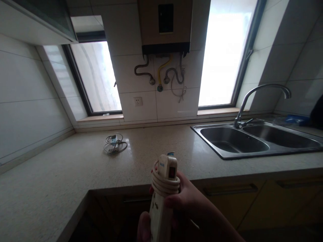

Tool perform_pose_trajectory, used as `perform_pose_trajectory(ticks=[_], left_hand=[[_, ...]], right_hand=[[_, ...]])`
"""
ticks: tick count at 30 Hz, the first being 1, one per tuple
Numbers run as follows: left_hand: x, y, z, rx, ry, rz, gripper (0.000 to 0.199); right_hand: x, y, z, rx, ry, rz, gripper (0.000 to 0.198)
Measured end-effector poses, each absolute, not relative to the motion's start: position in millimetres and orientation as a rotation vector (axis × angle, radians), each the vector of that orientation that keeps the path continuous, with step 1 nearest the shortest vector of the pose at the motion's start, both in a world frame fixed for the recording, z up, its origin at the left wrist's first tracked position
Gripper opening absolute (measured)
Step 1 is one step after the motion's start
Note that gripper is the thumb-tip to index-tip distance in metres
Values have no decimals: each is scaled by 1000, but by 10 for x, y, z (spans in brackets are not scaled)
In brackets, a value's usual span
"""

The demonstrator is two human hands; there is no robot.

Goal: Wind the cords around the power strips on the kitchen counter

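Power strip [161, 215], white, with its own cord [165, 183] wound several times around its upper part, is held up in front of the sink [274, 148] and off to its left, just off the front edge of the pale speckled table [63, 161]. Going from left to right, well to the left of the sink a window [96, 77] stands in the tiled wall, with a wooden sill under it. On the table, also well left of the sink, lies a loosely looped cable [119, 151], with a small block with bluish patches among its turns. Farther along toward the sink, a wall socket [138, 101] sits in the tiles. Nearer the viewer than the sink and to its left, the left hand [143, 227] grasps the lower part of the strip, its other fingers mostly hidden in shadow. Beside it, closer to the sink, the right hand [184, 195] grips the wound cord and the strip beneath it, below the end with a red switch. Above and left of the sink hangs a brown wall unit [151, 27], pipes under it. Behind the sink's left part is a brighter window [224, 53]; a curved faucet [264, 86] rises from its rear rim.
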State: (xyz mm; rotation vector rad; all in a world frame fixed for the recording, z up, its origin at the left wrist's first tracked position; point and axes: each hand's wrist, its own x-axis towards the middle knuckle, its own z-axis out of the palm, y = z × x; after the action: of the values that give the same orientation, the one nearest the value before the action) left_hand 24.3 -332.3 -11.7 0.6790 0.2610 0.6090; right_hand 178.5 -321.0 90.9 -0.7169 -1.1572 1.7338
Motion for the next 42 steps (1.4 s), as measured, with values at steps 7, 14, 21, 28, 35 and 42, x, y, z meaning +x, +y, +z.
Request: perform_pose_trajectory(ticks=[7, 14, 21, 28, 35, 42], left_hand=[[59, -3021, 510, 1088, 495, 791, 62], [303, -3039, 748, 1785, 967, 1139, 57], [132, -3026, 708, 1202, 773, 958, 46], [148, -2929, 486, 812, 134, 874, 48], [110, -2955, 451, 672, 12, 668, 71], [187, -3071, 351, 790, 257, 726, 66]], right_hand=[[1941, -2955, 1174, -962, -1191, 1246, 60], [1793, -2842, 1409, -1099, -1291, 997, 58], [1836, -2944, 1532, -910, -1312, 1278, 64], [1918, -2902, 1495, -808, -1370, 1468, 66], [1879, -2884, 1233, -569, -1234, 1656, 91], [1722, -2910, 921, -557, -1104, 1675, 135]])
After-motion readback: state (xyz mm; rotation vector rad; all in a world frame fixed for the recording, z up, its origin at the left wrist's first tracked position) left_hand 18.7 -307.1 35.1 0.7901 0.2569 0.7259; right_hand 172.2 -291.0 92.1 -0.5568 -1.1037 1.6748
